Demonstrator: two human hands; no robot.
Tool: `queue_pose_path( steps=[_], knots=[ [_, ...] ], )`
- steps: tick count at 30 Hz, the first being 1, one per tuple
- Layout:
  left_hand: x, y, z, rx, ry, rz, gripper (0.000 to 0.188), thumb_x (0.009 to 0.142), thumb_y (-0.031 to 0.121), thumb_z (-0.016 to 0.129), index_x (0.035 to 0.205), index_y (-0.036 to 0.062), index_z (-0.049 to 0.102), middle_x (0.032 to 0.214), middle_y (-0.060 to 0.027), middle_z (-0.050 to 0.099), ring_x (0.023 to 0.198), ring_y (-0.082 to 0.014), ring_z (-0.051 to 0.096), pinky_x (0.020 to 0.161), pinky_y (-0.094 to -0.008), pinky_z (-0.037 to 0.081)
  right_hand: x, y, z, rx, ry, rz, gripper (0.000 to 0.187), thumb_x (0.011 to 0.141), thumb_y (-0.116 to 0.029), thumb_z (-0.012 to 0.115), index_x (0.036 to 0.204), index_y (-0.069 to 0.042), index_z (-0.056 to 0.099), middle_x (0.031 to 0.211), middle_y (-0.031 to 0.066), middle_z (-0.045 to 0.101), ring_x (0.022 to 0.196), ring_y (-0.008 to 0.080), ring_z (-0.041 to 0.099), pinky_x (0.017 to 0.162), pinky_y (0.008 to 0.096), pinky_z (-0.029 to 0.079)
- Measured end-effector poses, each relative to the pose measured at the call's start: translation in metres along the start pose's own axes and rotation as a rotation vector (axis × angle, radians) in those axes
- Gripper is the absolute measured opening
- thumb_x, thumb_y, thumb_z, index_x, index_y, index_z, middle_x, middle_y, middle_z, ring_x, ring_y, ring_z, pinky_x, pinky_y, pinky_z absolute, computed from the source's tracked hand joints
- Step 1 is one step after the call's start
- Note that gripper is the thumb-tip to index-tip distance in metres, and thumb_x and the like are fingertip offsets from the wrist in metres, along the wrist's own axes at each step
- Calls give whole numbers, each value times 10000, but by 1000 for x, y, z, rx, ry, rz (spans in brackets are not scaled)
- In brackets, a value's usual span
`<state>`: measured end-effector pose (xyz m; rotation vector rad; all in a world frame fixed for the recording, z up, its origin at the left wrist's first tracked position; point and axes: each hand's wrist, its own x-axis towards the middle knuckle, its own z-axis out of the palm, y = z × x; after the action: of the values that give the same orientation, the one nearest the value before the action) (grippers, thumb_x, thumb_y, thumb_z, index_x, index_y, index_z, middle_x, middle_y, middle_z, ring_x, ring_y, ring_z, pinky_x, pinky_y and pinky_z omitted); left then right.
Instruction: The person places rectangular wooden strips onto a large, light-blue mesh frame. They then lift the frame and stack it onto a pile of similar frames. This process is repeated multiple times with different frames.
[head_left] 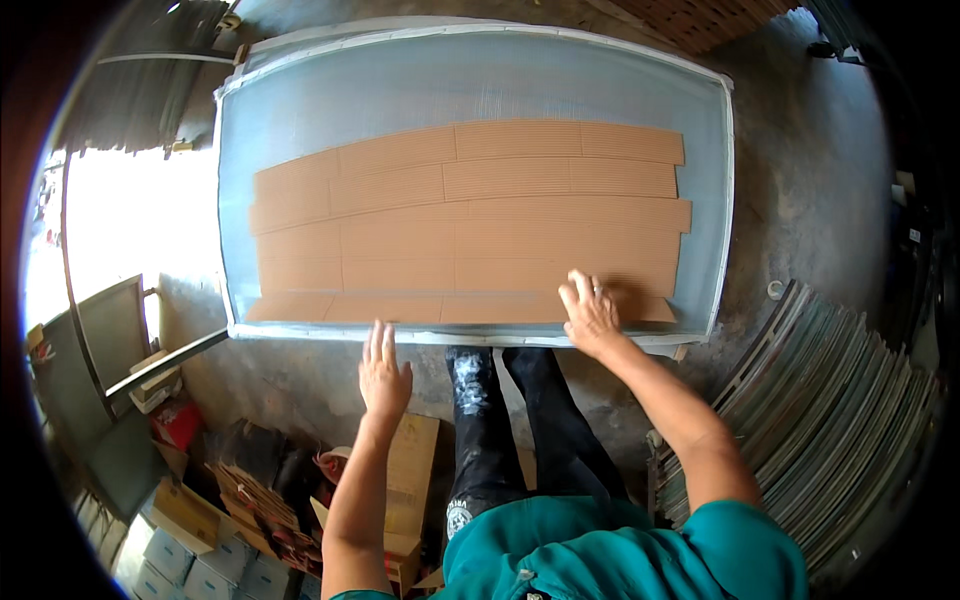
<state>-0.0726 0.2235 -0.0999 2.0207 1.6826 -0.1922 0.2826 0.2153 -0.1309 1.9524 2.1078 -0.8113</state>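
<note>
A brown corrugated cardboard sheet (400,240), scored and cut into panels in several rows, lies flat on a large pale blue-grey framed panel (350,100) with a whitish rim. My left hand (384,378) is at the near rim, its fingers stretched out and holding nothing. Over the near right part of the cardboard is my right hand (592,318), its fingers loosely bent and apart, with a ring on one of them. I see nothing in its grip, and whether it touches the cardboard I cannot tell. A dark shadow falls beside it.
A leaning stack of many thin framed panels (810,400) stands at the lower right. Cardboard boxes (410,480) and piled scraps (265,490) are on the floor at the lower left, near a metal rail (165,362). Light boxes (215,570) are beyond them.
</note>
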Motion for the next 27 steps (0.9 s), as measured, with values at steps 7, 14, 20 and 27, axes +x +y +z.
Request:
queue_pose_path(
  steps=[7, 14, 20, 27],
  knots=[
    [107, -34, 12, 483, -61, 197, 661, 774, 14, 509, 1389, 171, 324, 1469, -65, 264, 1354, -242, 238, 1036, -512, 235, 21, 19, 23, -113, -13, -84, 461, 765, -39, 544, 1222, -37, 489, 1381, 187, 357, 1301, 347, 319, 961, 492, 381],
    [94, -19, -53, 305, 144, 360, 74, 760, 95, 557, 824, 106, 591, 972, -41, 588, 943, -222, 524, 856, -428, 346, -5, 0, -57, -94, -175, -18, 458, 742, 43, 503, 1198, 8, 511, 1188, 185, 562, 1156, 330, 504, 900, 428, 445],
    [111, -48, 15, 519, -115, 414, 111, 737, -1, 565, 782, 82, 507, 1454, -183, 247, 1390, -318, 123, 1098, -585, 73, 13, 19, 18, -303, -201, -59, 703, 757, -47, 572, 1400, -127, 299, 1471, 155, 200, 1365, 312, 190, 1089, 524, 152],
    [114, -59, 5, 277, -203, 479, 704, 664, -27, 567, 1323, 125, 374, 1410, -176, 310, 1246, -287, 371, 963, -445, 321, -19, 19, 42, -169, 12, -65, 725, 660, -34, 638, 1336, -96, 382, 1236, 107, 428, 1138, 278, 430, 1031, 529, 251]
  ],
)
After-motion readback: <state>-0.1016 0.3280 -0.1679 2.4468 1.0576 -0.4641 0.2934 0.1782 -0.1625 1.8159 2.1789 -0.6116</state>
